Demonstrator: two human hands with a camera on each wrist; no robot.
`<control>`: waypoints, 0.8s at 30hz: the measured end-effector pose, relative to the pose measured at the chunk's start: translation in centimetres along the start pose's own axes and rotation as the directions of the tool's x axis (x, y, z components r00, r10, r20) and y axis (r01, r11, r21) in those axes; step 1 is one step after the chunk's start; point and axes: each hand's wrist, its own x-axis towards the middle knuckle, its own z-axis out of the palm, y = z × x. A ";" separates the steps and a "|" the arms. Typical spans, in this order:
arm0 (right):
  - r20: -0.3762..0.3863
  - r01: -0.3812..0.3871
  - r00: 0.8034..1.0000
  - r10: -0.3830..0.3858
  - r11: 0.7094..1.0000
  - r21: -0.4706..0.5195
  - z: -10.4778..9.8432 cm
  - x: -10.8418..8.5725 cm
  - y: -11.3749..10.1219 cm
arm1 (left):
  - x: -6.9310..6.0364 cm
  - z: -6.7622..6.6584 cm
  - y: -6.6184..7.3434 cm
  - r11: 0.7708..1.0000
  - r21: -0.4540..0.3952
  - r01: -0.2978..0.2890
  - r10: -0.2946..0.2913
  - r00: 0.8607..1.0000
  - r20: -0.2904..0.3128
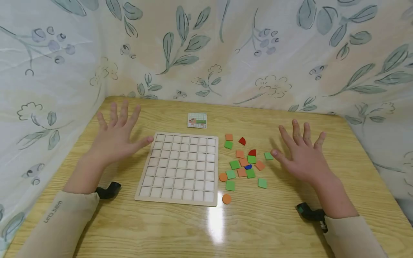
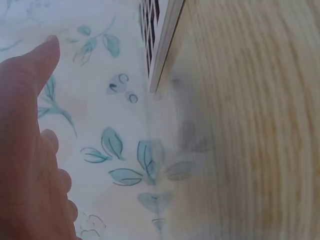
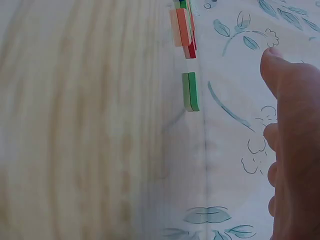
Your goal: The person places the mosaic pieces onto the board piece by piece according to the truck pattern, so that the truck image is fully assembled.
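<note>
My left hand is spread above the table, its thumb tip beside the upper left corner of a wooden grid board. The board's square cells hold no pieces. On the other side my right hand is spread too, thumb near a light green square tile. Between board and right hand lie scattered flat pieces: green squares, orange squares, orange discs, red quarter-rounds and a small blue piece. Neither hand holds anything. Both wrist views show the fingers extended and apart from the pieces.
A small stack of picture cards lies behind the board, the top one with a grid pattern. Floral cloth stands around the back and sides of the wooden table. A black wrist device sits at each wrist.
</note>
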 end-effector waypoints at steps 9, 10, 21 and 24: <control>-0.055 0.083 0.996 -0.075 0.983 0.163 0.7 0.2 -0.7 | 0.1 0.4 0.5 0.992 -0.127 -0.015 0.032 0.990 0.135; -0.080 0.097 0.993 -0.082 0.975 0.201 0.9 0.2 -0.8 | 0.1 0.4 0.6 0.987 -0.160 -0.012 0.040 0.984 0.171; -0.250 0.240 0.959 -0.136 0.858 0.455 3.4 -0.1 0.2 | -0.2 1.2 0.5 0.940 -0.342 0.003 0.090 0.963 0.255; -0.252 0.258 0.955 -0.156 0.856 0.449 3.6 -0.1 0.4 | -0.4 1.7 0.0 0.928 -0.371 -0.048 0.134 0.968 0.210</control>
